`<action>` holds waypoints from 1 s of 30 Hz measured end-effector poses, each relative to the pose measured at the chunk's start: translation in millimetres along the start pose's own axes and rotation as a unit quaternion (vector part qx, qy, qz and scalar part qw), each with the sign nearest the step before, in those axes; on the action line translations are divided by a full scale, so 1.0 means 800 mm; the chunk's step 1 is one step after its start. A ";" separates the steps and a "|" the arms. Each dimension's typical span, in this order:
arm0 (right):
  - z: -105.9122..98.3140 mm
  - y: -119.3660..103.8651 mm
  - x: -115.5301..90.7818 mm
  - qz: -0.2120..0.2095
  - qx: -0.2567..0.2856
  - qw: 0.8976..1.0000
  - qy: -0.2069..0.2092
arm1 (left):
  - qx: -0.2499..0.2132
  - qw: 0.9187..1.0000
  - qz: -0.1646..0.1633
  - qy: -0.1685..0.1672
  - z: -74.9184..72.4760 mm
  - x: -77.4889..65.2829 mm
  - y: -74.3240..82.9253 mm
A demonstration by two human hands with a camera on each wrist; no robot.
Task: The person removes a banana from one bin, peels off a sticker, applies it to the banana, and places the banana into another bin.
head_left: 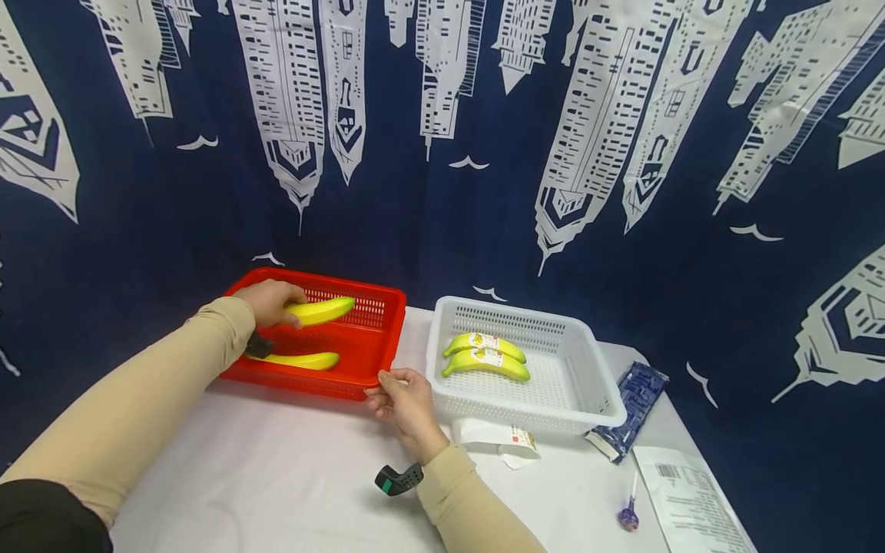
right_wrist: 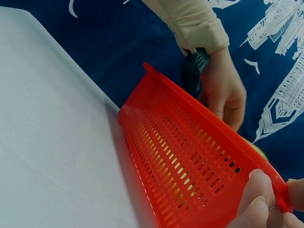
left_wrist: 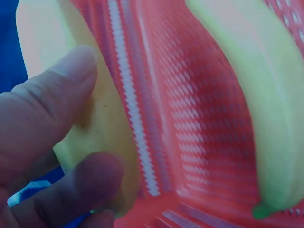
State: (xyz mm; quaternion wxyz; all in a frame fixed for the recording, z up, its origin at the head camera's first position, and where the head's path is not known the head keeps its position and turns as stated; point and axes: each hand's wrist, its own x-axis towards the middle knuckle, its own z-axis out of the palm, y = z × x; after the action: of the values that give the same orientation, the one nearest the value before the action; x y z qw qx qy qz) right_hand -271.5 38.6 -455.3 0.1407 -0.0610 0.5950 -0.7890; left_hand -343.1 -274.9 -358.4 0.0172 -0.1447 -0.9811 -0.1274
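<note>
My left hand (head_left: 271,302) grips a yellow banana (head_left: 321,311) with a greenish tip, over the red basket (head_left: 359,361). In the left wrist view the thumb and fingers press on the sides of that banana (left_wrist: 107,109). A second banana (head_left: 304,361) lies in the red basket, partly hidden behind the left wrist. At the basket's near right corner my right hand (head_left: 404,403) pinches the rim, also seen in the right wrist view, where the thumb and fingers hold the red rim (right_wrist: 209,111).
A white basket (head_left: 594,369) holding two labelled bananas (head_left: 487,365) stands to the right. Before it lies a torn white wrapper (head_left: 494,436). Farther right are a blue packet (head_left: 636,403), a purple lollipop (head_left: 628,514) and a printed white sheet (head_left: 691,499). A dark patterned curtain (head_left: 442,207) hangs behind.
</note>
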 end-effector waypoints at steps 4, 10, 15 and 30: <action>0.001 0.000 -0.001 0.001 0.003 1.000 -0.004 | -0.002 1.000 0.017 0.027 -0.009 -0.010 0.033; 0.001 0.000 -0.002 -0.002 -0.001 1.000 -0.010 | -0.057 0.992 0.055 0.103 -0.012 -0.040 0.099; -0.003 -0.001 -0.001 0.002 -0.014 1.000 -0.011 | -0.143 0.970 0.112 0.165 0.005 -0.082 0.161; -0.049 -0.017 -0.041 0.020 -0.077 0.995 -0.059 | -0.321 0.850 0.241 0.342 0.143 -0.100 0.204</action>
State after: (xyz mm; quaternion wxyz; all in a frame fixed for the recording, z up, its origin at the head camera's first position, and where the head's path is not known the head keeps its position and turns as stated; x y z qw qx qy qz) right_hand -252.4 88.3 -450.8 0.1865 -0.1061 0.6454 -0.7331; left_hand -219.2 -116.8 -434.9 0.3343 -0.3215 -0.7518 -0.4687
